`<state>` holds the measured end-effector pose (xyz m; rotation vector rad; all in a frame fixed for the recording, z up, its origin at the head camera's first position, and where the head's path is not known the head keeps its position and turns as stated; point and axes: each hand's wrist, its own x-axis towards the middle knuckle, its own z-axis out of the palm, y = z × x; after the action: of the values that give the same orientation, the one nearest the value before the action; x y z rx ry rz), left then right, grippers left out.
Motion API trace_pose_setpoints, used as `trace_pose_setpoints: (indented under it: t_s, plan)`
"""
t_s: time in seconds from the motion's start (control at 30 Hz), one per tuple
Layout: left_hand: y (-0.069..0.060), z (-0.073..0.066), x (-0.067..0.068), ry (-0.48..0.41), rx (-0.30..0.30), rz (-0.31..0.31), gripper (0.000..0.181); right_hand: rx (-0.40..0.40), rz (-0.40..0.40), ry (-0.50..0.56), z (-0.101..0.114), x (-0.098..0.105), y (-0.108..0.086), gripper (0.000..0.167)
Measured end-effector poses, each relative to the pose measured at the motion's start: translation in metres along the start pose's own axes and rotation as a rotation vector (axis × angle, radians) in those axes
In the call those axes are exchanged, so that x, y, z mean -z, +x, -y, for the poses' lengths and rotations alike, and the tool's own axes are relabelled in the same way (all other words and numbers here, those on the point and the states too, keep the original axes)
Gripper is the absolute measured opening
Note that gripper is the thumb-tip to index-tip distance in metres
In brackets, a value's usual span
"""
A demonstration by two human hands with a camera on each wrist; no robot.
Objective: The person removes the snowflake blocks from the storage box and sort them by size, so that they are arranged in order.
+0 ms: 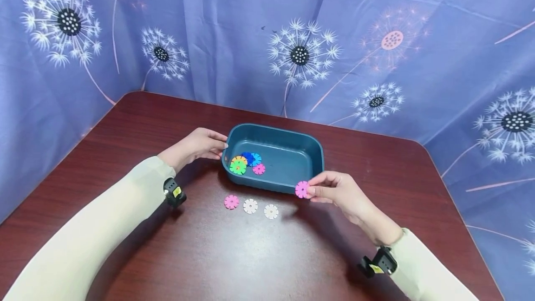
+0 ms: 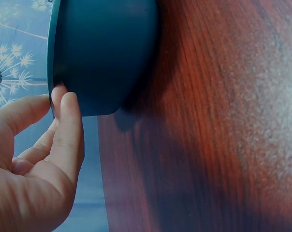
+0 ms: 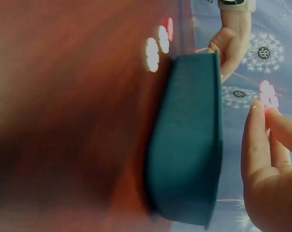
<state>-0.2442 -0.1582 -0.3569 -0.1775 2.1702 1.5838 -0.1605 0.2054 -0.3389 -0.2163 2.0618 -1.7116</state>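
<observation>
A dark teal tub [image 1: 271, 182] stands on the table, with several coloured notched discs at its left end, among them a green one [image 1: 238, 167] and a small pink one [image 1: 259, 169]. My left hand [image 1: 195, 147] pinches the tub's left rim between thumb and fingers; the left wrist view shows that hand [image 2: 44, 159] at the tub wall [image 2: 102, 53]. My right hand [image 1: 344, 195] pinches a pink disc [image 1: 302, 189] at the tub's near right corner. In the right wrist view this disc [image 3: 268, 94] stands up from the fingertips of the hand [image 3: 276, 179].
In front of the tub, on the brown table [image 1: 200, 254], lie a pink disc [image 1: 231, 202] and two white discs [image 1: 250, 206], [image 1: 271, 212] in a row. A blue curtain [image 1: 234, 50] with dandelion prints hangs behind and beside the table.
</observation>
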Motion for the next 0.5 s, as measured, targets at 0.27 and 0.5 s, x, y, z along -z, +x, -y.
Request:
trace_pose_setpoints:
  t_s: [0.27, 0.5]
  plan:
    - [-0.003, 0.0, 0.0, 0.015, 0.007, -0.013, 0.047, -0.093, 0.028, 0.045, -0.032, -0.006, -0.01, 0.011]
    - [-0.002, -0.001, 0.001, 0.03, 0.007, -0.008, 0.047, -0.195, 0.014, 0.058, -0.057, -0.013, -0.007, 0.021]
